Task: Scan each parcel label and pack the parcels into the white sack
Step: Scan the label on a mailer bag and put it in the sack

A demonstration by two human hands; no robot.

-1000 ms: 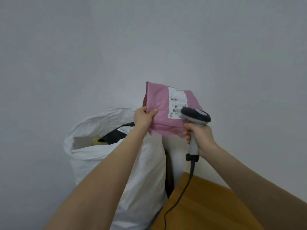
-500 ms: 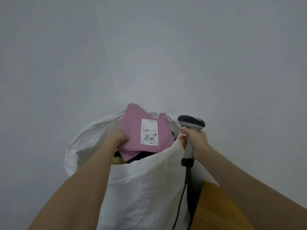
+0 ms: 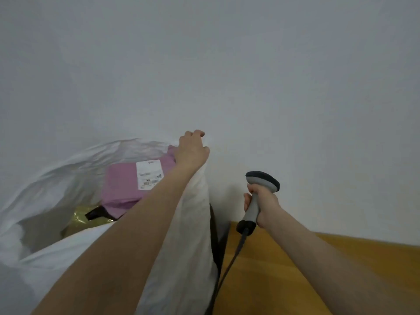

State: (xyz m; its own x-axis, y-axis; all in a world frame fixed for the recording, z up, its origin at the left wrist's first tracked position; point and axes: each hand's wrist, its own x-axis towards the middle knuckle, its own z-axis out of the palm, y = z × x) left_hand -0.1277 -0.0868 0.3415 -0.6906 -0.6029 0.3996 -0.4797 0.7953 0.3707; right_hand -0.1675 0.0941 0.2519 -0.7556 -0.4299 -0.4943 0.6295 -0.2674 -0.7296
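one pink parcel [image 3: 123, 189] lies inside the white sack [image 3: 56, 173], toward 2 o'clock of the open mouth, with its label [image 3: 150, 175] face up. it rests on a black parcel [image 3: 97, 213] and a yellow parcel [image 3: 78, 220], which peek out at its 7 o'clock. this parcel looks packed, so the step in hand is most likely tidying the sack mouth before the next parcel.

to do that well, hold the rim up and wide so the mouth does not fold over the load. pull it gently, since the thin sack will slump or tip if it is dragged sideways. the scanner [image 3: 262, 181] should stay clear of the sack, with its cable [image 3: 229, 264] slack and off the rim so it cannot snag.

the left hand [image 3: 193, 153] reaches across the sack to the rim at 2 o'clock. its forearm runs diagonally from 7 o'clock of the view, its knuckles are up, and its fingers curl over the rim's edge and seem to pinch the white material. the right hand [image 3: 261, 205] sits at 4 o'clock of the left one and well apart from it. it is wrapped firmly round the scanner's handle, with the head pointing away toward the wall [image 3: 295, 87], above the wooden table [image 3: 306, 269].
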